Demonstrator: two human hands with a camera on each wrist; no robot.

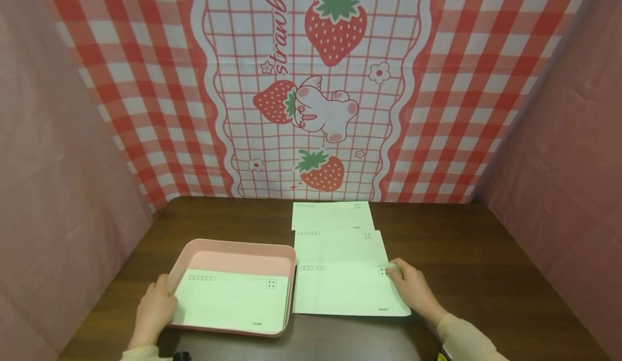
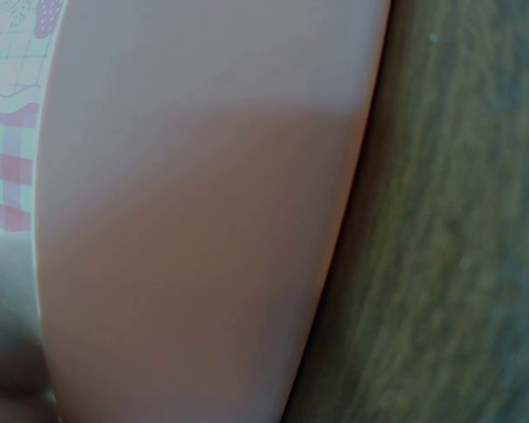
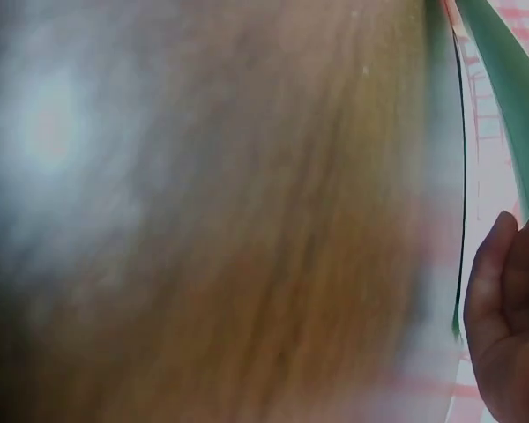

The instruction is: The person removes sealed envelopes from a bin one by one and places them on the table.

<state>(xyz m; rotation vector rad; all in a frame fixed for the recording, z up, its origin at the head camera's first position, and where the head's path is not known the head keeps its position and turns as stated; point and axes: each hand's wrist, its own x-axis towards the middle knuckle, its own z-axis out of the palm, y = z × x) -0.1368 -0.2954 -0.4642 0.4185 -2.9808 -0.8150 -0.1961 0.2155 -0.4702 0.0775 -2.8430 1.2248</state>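
The left hand (image 1: 156, 307) grips the left wall of a pink tray (image 1: 228, 261), its fingers bent over the rim; the tray sits on the left half of the wood-grain tabletop (image 1: 486, 274), well short of the far edge. In it lies a pale envelope (image 1: 228, 302) atop others, their edges showing at its right side. The right hand (image 1: 415, 288) holds the right edge of the nearest envelope (image 1: 345, 294), thumb on top by the printed square. That envelope lies just beside the tray's right wall, at the front of a column of three: it overlaps the middle envelope (image 1: 340, 249), and the last envelope (image 1: 332, 216) reaches the tabletop's far edge, near its middle. Each carries a row of small boxes at upper left, a square with four marks at upper right and a short line at lower right, too small to read. Beyond the far edge hangs a red-and-white cloth (image 1: 233, 53) with strawberries and sideways lettering, legible as "strawberr" before the frame cuts it.
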